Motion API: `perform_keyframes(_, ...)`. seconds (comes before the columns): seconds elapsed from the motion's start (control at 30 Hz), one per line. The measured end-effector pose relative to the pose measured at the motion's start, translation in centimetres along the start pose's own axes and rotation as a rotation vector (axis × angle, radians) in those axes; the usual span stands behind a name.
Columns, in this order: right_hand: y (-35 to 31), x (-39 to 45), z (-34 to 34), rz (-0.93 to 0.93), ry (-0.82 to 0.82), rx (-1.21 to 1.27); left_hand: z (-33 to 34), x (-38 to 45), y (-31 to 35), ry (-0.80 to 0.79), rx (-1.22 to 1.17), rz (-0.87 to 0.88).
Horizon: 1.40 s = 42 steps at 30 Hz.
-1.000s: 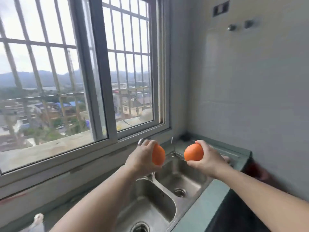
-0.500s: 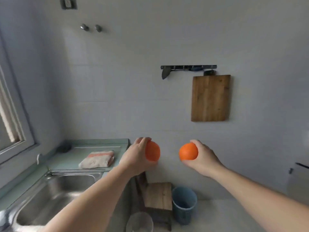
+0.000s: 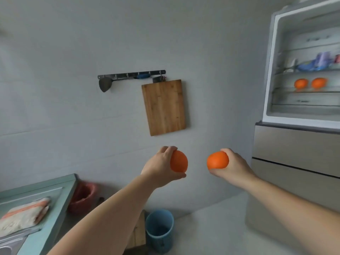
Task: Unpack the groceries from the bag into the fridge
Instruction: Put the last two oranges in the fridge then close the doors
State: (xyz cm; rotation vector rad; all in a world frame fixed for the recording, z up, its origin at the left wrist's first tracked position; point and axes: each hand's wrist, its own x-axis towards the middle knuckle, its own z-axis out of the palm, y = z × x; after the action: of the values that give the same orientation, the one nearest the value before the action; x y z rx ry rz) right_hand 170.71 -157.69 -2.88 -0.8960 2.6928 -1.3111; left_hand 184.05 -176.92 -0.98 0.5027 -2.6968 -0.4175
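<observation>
Head view: your left hand (image 3: 159, 167) is clamped on one orange (image 3: 178, 161), your right hand (image 3: 233, 167) on a second orange (image 3: 217, 160); both are held out in front, apart from each other. The fridge (image 3: 270, 70) stands open, above and to the right of both hands, your right hand nearer. Two oranges (image 3: 310, 83) already sit side by side on a shelf (image 3: 287, 91). Judgement: the coming move runs up and rightward, right hand leading. No bag in view.
</observation>
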Motion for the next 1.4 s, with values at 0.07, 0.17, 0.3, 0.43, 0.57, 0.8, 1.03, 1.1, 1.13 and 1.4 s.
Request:
perform_keyframes(0.07, 2.0, 0.8, -1.6, 0.028, 0.014, -0.004, 1.4, 2.0, 1.8, -0.022, -0.026, 0.026)
perform_keyframes(0.17, 4.9, 2.4, -4.3, 0.062, 0.073, -0.01, 3.5, 5.3, 4.4, -0.047, -0.068, 0.076)
perform_keyframes(0.3, 8.9, 4.4, -7.8, 0.124, 0.167, -0.054, 7.0, 10.6, 7.5, -0.083, -0.114, 0.147)
perform_keyframes(0.43, 12.8, 7.3, -11.5, 0.224, 0.235, -0.077, 10.8, 16.6, 10.0, -0.098, -0.138, 0.208)
perform_keyframes(0.57, 15.3, 11.9, -15.1, 0.28, 0.358, -0.097, 14.0, 23.9, 12.9, -0.118, -0.213, 0.324)
perform_keyframes(0.8, 18.0, 19.6, -17.8, 0.346, 0.478, -0.116, 17.6, 35.3, 17.1, -0.146, -0.309, 0.477)
perform_keyframes(1.03, 23.2, 26.0, -21.2, 0.355, 0.514, -0.138, 23.4, 43.4, 23.0, -0.19, -0.308, 0.557)
perform_keyframes(1.1, 25.2, 27.7, -22.5, 0.357, 0.515, -0.131, 25.2, 45.4, 25.1, -0.196, -0.307, 0.57)
perform_keyframes(1.13, 26.2, 28.5, -23.1, 0.358, 0.513, -0.126, 25.9, 46.2, 26.0, -0.193, -0.296, 0.579)
perform_keyframes(1.4, 35.0, 36.8, -31.9, 0.304, 0.498, -0.114, 29.7, 54.6, 35.3, -0.138, -0.271, 0.558)
